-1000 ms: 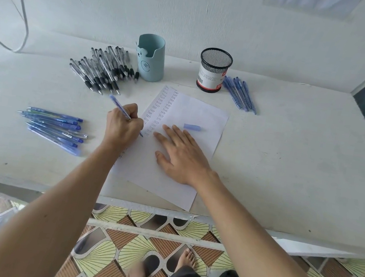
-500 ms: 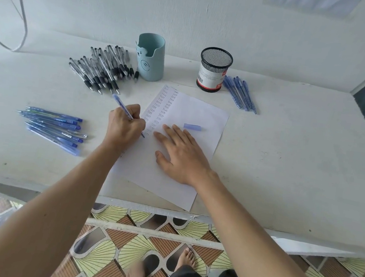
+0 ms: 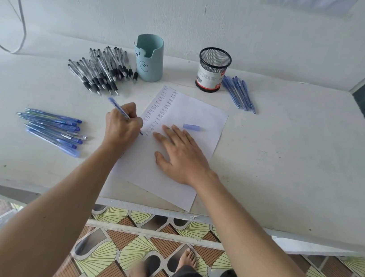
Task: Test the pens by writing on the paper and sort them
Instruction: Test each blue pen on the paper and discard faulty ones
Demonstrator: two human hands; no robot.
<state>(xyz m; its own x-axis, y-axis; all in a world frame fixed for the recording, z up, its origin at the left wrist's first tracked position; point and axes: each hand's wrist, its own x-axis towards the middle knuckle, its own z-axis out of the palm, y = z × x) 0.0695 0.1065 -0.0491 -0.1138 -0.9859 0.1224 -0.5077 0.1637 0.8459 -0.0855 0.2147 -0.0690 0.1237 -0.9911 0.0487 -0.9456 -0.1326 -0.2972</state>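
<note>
Paper [image 3: 194,114] is lying on the white table [image 3: 292,153] under both our hands. Our left hand [image 3: 122,128] is gripping a blue pen [image 3: 116,107], tip touching the sheet's left side. Our right hand [image 3: 183,157] is pressing flat on the middle, fingers straight. Two columns of small handwritten words are running down the sheet, and a blue cap [image 3: 191,127] is resting on it.
</note>
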